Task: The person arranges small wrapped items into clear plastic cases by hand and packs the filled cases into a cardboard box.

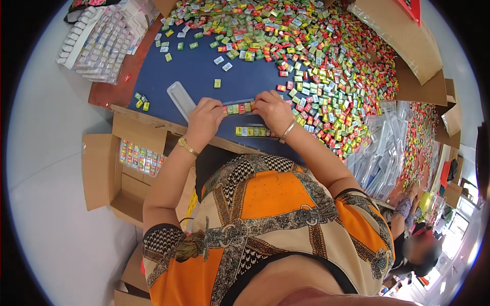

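Note:
Between my two hands lies a row of small coloured boxes point(239, 108) in a clear tray. My left hand point(205, 120) has its fingers closed on the row's left end, and my right hand point(274, 112) pinches the right end. Just below, nearer the table's front edge, is a second row of small boxes point(250, 131), its right end partly under my right wrist. An empty clear plastic tray point(180, 98) lies slantwise beside my left hand. A single yellow-green box point(217, 83) sits on the blue surface point(199, 69) beyond my hands.
A large heap of small coloured boxes point(326, 76) spreads over the back and right. Clear plastic trays point(380, 153) are piled at right. An open carton point(127, 191) with filled packs stands below left; white packs point(104, 46) are stacked back left. Another person point(421, 250) sits far right.

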### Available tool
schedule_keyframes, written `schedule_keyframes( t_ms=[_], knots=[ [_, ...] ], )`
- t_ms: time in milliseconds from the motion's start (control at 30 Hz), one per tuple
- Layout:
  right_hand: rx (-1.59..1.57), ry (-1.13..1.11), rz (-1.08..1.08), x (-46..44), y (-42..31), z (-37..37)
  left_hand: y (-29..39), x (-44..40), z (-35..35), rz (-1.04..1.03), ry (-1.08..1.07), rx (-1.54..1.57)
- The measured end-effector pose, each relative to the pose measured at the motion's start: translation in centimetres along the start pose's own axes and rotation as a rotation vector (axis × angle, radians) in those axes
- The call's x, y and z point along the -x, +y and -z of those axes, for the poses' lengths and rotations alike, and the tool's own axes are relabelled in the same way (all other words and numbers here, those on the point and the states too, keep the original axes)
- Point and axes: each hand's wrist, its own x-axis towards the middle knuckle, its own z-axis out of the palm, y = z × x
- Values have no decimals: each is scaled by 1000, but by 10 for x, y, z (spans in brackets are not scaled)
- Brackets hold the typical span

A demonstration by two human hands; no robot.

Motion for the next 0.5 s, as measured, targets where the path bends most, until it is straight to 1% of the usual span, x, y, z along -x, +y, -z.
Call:
schedule_keyframes(
  t_ms=[33,67,167,200,300,333,433,500],
  knots=[
    [-12,36,29,-3,1,2,2,-2,1,-7,41,5],
    [-14,34,28,-5,1,-2,3,-3,1,-4,39,5],
    [-102,11,155,-9,-3,-17,7,-6,-1,-7,70,10],
    [-103,11,155,-10,-2,-18,6,-5,-3,-7,69,10],
    [-49,-104,221,-13,3,-16,4,-2,-7,76,-14,39],
    [-51,-105,222,-13,5,-14,4,-1,-8,78,-14,38],
    [-31,-23,116,-20,3,7,14,-2,-3,128,8,-15],
    [-49,-68,120,-19,13,-2,11,-2,-5,124,-3,-27]
  ],
)
